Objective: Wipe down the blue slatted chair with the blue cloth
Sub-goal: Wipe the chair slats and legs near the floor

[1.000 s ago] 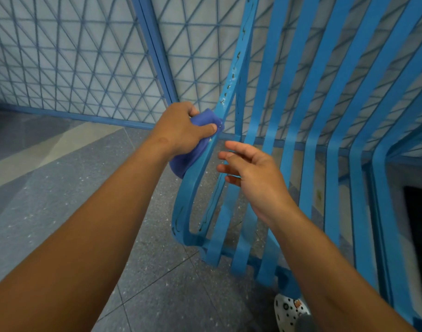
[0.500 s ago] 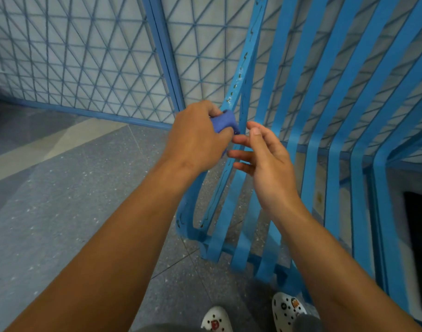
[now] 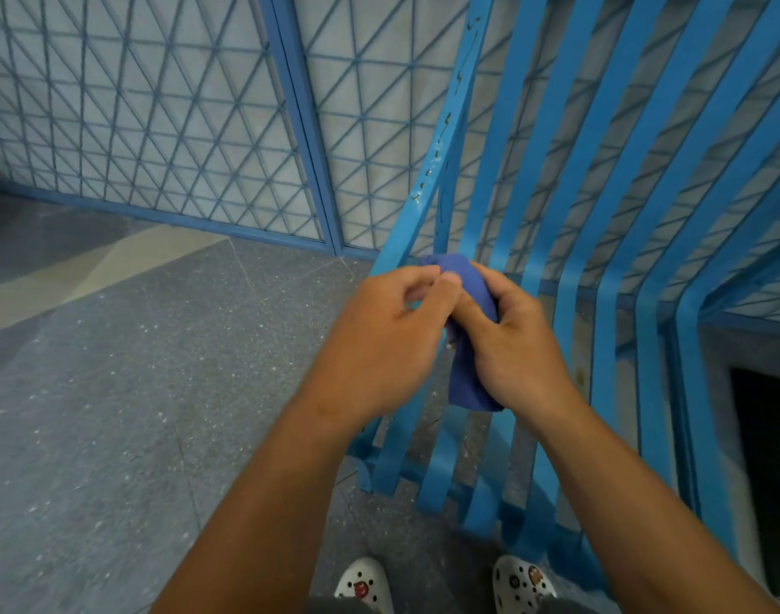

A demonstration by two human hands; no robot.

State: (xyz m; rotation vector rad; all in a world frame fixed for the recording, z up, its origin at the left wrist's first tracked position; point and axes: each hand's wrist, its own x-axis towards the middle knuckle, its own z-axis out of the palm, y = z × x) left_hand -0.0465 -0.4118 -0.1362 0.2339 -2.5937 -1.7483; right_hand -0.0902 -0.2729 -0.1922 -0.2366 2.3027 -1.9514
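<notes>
Clogs [image 3: 441,584], white with dark holes and small colourful charms, show at the bottom edge of the view, toes pointing forward on a grey speckled stone floor [image 3: 126,392]. Two bare forearms rise from the lower corners and meet near the middle of the picture. The right hand [image 3: 518,347] curls its fingers and thumb around a bunched dark blue cloth [image 3: 470,387]; one end of the cloth sticks out above the fingers and the other end hangs below the heel of the palm. The left hand [image 3: 386,343] sits just beside it, fingers bent, with its thumb and forefinger meeting at the top of the cloth, seemingly pinching a fold there, though the exact contact is hard to make out. The cloth is held in front of the leftmost slats of a bright blue chair made of flat curved metal slats [image 3: 618,241], which fills the right half of the view; whether the cloth touches a slat is unclear. The leftmost slat shows chipped paint. Beyond the chair stands a pale wall panel covered by a blue diamond-pattern metal grille [image 3: 157,108]. A tan band crosses the floor at far left.
</notes>
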